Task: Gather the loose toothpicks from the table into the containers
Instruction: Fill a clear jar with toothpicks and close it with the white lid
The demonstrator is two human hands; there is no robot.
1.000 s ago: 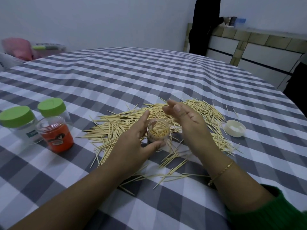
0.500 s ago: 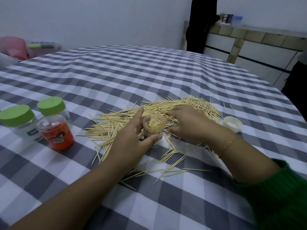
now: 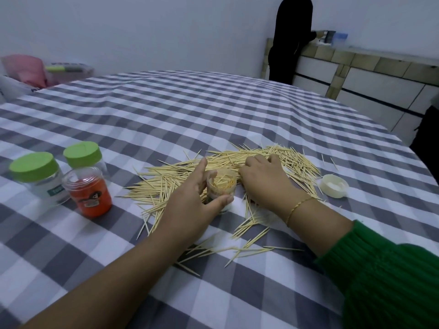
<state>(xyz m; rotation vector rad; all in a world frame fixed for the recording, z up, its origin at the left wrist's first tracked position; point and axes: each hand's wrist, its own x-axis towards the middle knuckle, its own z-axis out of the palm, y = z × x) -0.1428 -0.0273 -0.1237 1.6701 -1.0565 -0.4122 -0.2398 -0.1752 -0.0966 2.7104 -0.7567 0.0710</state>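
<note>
Stray toothpicks point(image 3: 240, 250): scattered on the checked bench point(image 3: 166, 115) nearest the viewer.
Left hand point(image 3: 190, 207): fingers curled round an open clear pot point(image 3: 221, 186), thumb at its near side; the pot is part-filled with toothpicks.
Right hand point(image 3: 263, 181): laid palm-down just right of the pot, fingers bent onto the toothpick pile point(image 3: 237, 160).
White lid point(image 3: 333, 185): right of those fingers.
Orange jar point(image 3: 89, 192), two green-capped jars point(image 3: 35, 176): well left.

Dim, cool, even light; wide-angle edges bend.
</note>
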